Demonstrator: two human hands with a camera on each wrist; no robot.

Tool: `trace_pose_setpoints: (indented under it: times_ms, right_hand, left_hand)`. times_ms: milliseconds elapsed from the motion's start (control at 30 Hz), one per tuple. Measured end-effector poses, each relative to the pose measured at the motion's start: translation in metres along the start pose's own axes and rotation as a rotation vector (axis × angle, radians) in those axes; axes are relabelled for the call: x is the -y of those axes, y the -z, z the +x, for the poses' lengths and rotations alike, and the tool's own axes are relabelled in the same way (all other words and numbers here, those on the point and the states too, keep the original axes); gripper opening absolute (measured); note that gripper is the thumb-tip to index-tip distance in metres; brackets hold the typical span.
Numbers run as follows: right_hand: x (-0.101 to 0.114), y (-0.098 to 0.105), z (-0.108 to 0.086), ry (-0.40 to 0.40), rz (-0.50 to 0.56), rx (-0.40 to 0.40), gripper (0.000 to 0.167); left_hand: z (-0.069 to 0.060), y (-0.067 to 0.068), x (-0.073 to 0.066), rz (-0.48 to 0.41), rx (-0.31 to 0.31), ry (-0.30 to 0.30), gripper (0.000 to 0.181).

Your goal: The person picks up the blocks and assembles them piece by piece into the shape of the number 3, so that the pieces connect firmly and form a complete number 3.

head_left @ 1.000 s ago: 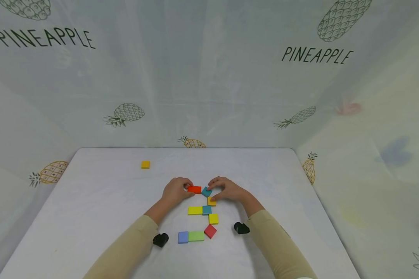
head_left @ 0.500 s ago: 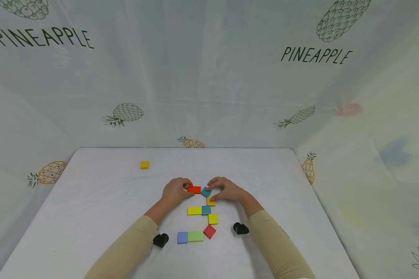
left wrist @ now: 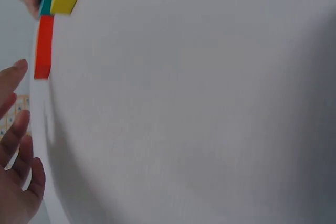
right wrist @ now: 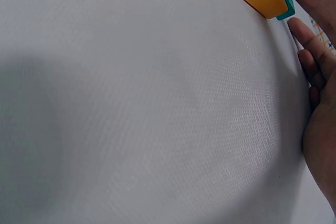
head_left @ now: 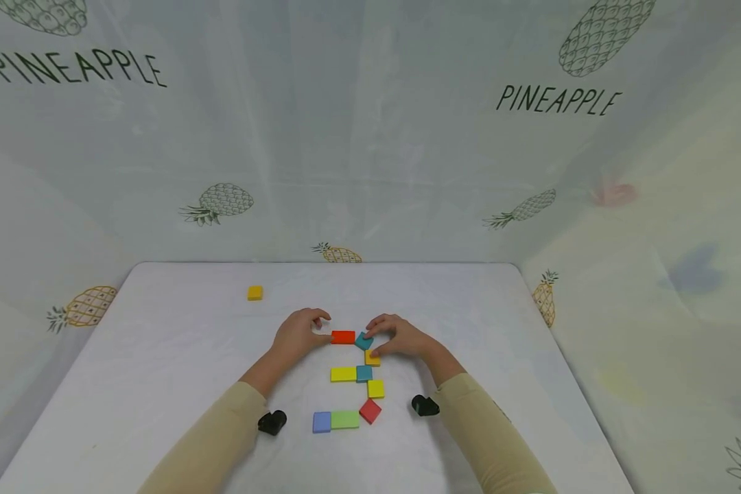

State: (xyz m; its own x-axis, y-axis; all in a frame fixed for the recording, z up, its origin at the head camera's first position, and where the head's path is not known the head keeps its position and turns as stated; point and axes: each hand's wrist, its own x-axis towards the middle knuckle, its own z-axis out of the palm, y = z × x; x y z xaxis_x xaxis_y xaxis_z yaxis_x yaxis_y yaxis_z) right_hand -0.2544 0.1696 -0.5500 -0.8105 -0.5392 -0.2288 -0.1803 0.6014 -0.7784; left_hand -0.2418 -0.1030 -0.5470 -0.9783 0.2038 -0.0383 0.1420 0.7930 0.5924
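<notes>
My left hand (head_left: pixel 296 334) is just left of the flat red block (head_left: pixel 343 337), its fingers apart with nothing between them. In the left wrist view a small gap shows between its thumb (left wrist: pixel 11 77) and that block. With relaxed fingers, my right hand (head_left: pixel 401 337) rests at the teal block (head_left: pixel 363 341), its thumb touching the orange block (head_left: pixel 372 358). Below these lie a long yellow block (head_left: pixel 343 374), a second teal block (head_left: pixel 364 373), a square yellow block (head_left: pixel 375 389), a turned red block (head_left: pixel 370 411), a green block (head_left: pixel 345 420) and a blue block (head_left: pixel 322 422).
A lone yellow-orange block (head_left: pixel 255 293) lies toward the table's far left. The white tabletop (head_left: pixel 179 357) ends at a pale pineapple-print curtain (head_left: pixel 370 137). A black device (head_left: pixel 272 422) sits at the left wrist and another black device (head_left: pixel 425 405) at the right wrist.
My left hand has let go of the red block and moved a little left, fingers lifting and spreading. The right hand and the blocks stay in place.
</notes>
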Motion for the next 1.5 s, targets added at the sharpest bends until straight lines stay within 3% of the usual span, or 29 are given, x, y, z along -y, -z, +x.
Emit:
trace_pose_setpoints:
  times_ms: [300,533,700,867,1067,1300,1500]
  right_hand:
    - [-0.001,0.002,-0.003,-0.005,0.006,-0.009,0.027]
    - [-0.006,0.001,-0.002,-0.016,0.007,-0.016,0.026]
    - [-0.008,0.001,-0.002,-0.021,0.007,-0.019,0.026]
    - [-0.009,0.001,0.000,-0.025,0.014,-0.017,0.025]
    - [-0.008,0.000,0.001,-0.021,0.021,-0.013,0.025]
    - [-0.006,-0.001,0.004,-0.011,0.005,-0.005,0.025]
    - [-0.005,-0.002,0.003,-0.019,0.008,-0.005,0.025]
  left_hand:
    - [0.001,0.033,0.032,0.038,-0.081,0.016,0.038]
    - [-0.004,0.048,0.057,0.077,-0.108,-0.021,0.039]
    - [-0.006,0.060,0.079,0.073,-0.153,-0.020,0.040]
    - [-0.005,0.070,0.100,0.008,-0.183,0.032,0.047]
    - [-0.001,0.072,0.109,-0.091,-0.212,0.091,0.051]
    - [0.005,0.073,0.116,-0.080,-0.255,0.175,0.061]
    - [0.010,0.075,0.117,-0.047,-0.239,0.208,0.066]
